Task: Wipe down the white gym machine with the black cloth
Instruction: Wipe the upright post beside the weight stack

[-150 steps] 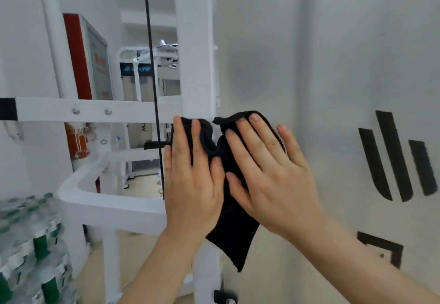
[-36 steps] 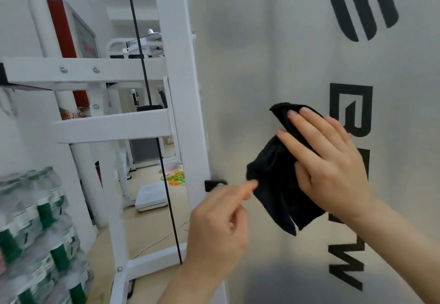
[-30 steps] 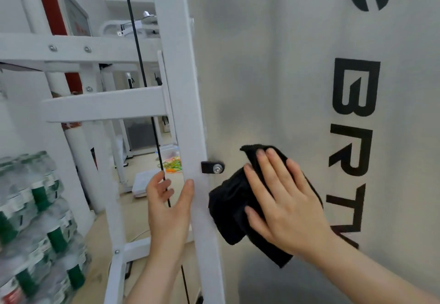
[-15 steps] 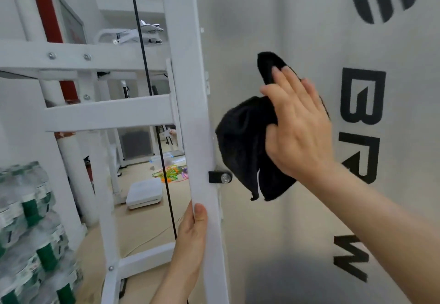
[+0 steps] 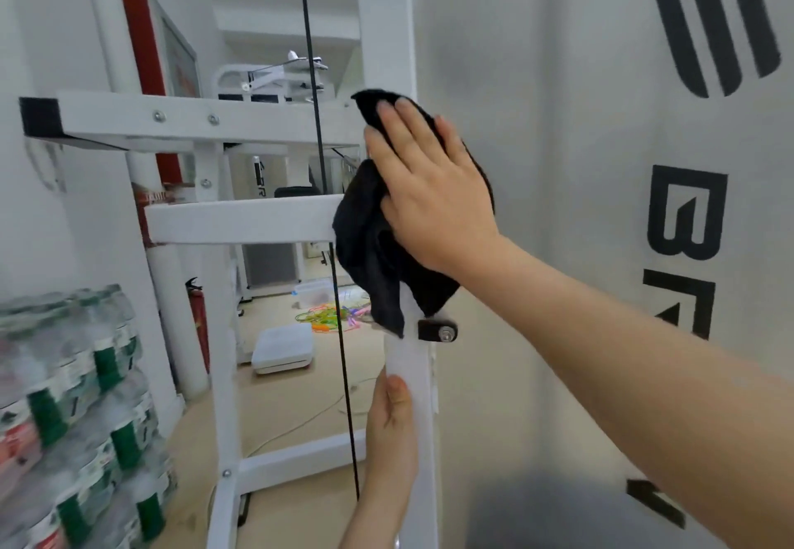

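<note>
The white gym machine has a tall upright post (image 5: 382,19) with a grey side panel (image 5: 558,204) to its right that bears black lettering. My right hand (image 5: 429,187) lies flat with straight fingers and presses the black cloth (image 5: 369,256) against the post, where the middle crossbar (image 5: 240,219) joins it. The cloth's lower end hangs loose down to a small black bracket (image 5: 438,330). Lower down, my left hand (image 5: 393,432) grips the post, thumb on its front face and fingers hidden behind.
A thin black cable (image 5: 309,54) runs vertically just left of the post. Shrink-wrapped water bottles (image 5: 77,398) are stacked at the lower left. A fire extinguisher (image 5: 198,312), a white flat scale (image 5: 283,348) and coloured cords lie on the floor behind the frame.
My right hand has slid the cloth left, off the grey panel and onto the upright post. My left hand keeps its hold low on the post.
</note>
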The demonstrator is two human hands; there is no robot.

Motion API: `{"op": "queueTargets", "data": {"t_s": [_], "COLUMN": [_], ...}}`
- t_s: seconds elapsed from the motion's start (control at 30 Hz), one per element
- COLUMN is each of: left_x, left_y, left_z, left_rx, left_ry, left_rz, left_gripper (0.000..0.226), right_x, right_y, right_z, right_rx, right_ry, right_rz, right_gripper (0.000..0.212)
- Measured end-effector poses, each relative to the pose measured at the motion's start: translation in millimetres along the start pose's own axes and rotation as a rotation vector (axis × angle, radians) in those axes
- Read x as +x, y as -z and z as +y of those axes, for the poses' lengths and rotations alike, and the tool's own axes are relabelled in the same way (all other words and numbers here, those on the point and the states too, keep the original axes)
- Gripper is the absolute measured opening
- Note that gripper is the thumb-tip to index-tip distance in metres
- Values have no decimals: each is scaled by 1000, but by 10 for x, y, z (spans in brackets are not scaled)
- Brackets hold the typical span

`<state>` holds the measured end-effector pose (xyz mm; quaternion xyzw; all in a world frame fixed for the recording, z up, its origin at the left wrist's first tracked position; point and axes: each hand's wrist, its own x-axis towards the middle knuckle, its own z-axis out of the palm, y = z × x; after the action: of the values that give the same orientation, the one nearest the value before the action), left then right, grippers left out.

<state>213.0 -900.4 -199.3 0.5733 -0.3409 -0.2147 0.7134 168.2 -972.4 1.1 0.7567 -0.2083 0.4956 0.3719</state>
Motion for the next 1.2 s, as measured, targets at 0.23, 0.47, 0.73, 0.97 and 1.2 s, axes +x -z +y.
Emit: {"op": "queueTargets", "data": {"t_s": [0.23,0.47,0.73,0.97,1.2], "left_x": [-221,-466,235,146,-146], "left_y": [203,352,66,12,444], "left_z": [-355,-16,367,-80,-610], "left_rx": [203,170,-111,106,606], "left_ry": [-59,-386,-61,-154,-50], "left_rz": [37,212,-72,-22,-93], "left_gripper": [69,44,37,33,37], "right_x": [-607,-898,-1261,-1474,-1557], "right_y": [-258,-118,47,4,-23], "right_z": [-444,-421,83,204,240], "right_rx": [16,91,272,228,161], "right_ry": [272,477,372,398,728], "right_rz": [-118,-401,-274,-155,-284], "right_gripper": [47,64,53,42,33]}}
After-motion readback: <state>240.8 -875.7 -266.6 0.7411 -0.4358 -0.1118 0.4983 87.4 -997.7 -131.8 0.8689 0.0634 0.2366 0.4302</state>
